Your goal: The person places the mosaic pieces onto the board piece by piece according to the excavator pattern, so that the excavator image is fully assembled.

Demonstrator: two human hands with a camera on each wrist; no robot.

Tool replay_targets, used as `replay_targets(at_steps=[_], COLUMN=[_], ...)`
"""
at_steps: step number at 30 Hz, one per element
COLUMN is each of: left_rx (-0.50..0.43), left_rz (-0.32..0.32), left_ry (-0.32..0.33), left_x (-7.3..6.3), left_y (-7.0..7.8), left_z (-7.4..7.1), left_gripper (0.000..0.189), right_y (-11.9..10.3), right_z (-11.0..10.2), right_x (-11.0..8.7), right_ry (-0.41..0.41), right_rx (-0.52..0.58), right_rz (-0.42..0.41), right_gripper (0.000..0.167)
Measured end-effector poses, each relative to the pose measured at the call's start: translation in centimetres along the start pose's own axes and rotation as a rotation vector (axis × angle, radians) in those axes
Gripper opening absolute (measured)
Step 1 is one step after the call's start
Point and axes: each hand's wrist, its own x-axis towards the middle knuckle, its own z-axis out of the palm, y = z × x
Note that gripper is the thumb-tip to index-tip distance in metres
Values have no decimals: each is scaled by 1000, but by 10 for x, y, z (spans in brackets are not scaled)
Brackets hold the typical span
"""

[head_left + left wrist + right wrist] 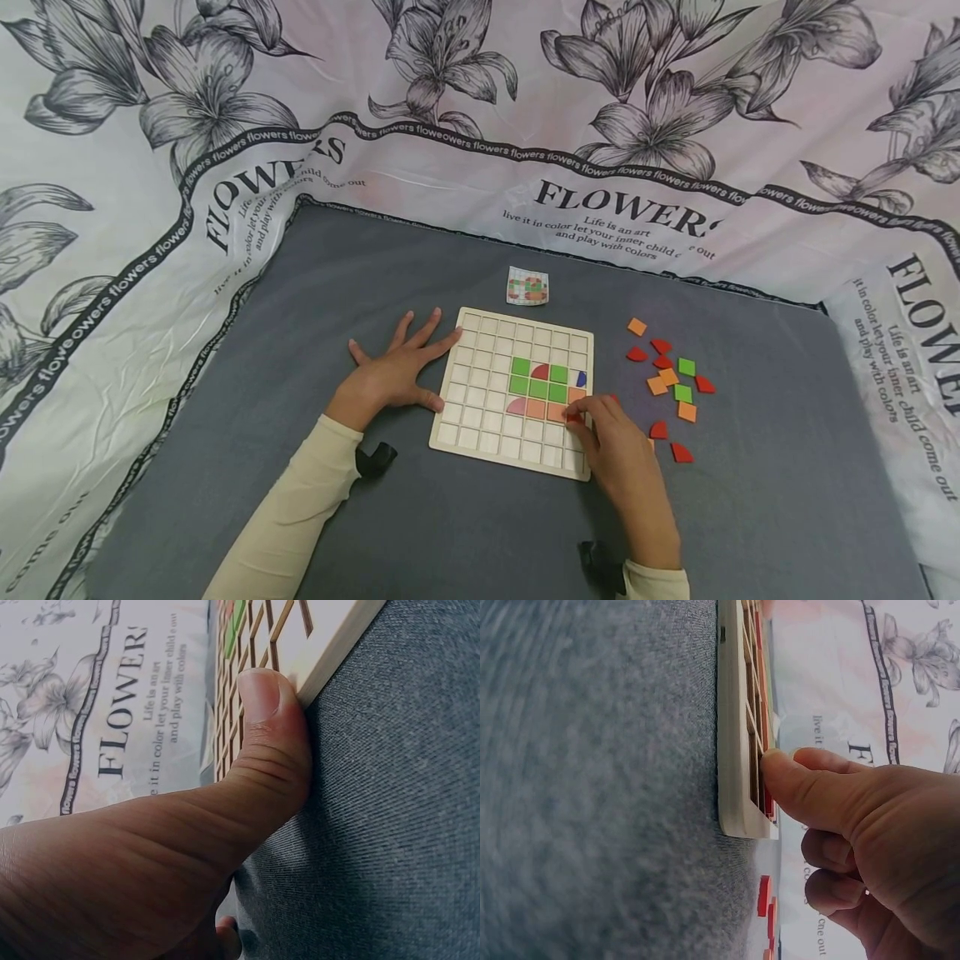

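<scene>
A wooden grid board (480, 442) lies on the grey cloth, with green, orange, red, pink and blue tiles in some cells towards its right side. My left hand (393, 379), fingers spread, steadies the board's left edge; in the left wrist view the thumb (270, 742) presses on the rim. At the right edge my right hand (618, 446) pinches a red tile (573, 416) between thumb and index finger, down at a cell. The right wrist view shows that red tile (769, 799) low in the grid under the fingertips, partly hidden.
Loose red quarter-round tiles (682, 452), orange squares (686, 411) and green squares (686, 367) lie scattered right of the board. Behind it is a small printed pattern card (527, 286). Flower-printed cloth (442, 158) surrounds the grey surface.
</scene>
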Motion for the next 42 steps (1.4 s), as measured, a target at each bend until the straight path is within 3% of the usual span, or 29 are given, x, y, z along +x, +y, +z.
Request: replay_targets(at_steps=[10, 17, 29, 42], left_rx=[5, 10, 12, 4], left_rz=[-9, -17, -20, -4], left_ry=[-11, -7, -25, -22], left_x=[-3, -3, -4, 4], left_y=[6, 7, 6, -2], left_z=[-4, -5, -4, 1], left_gripper=[114, 115, 114, 118], right_y=[6, 23, 30, 24], right_z=[-8, -24, -26, -18], right_x=[-2, -3, 0, 7], right_ry=[27, 104, 5, -17], right_rx=[22, -52, -89, -104], right_rz=[16, 168, 310, 353], right_gripper=[27, 27, 42, 44])
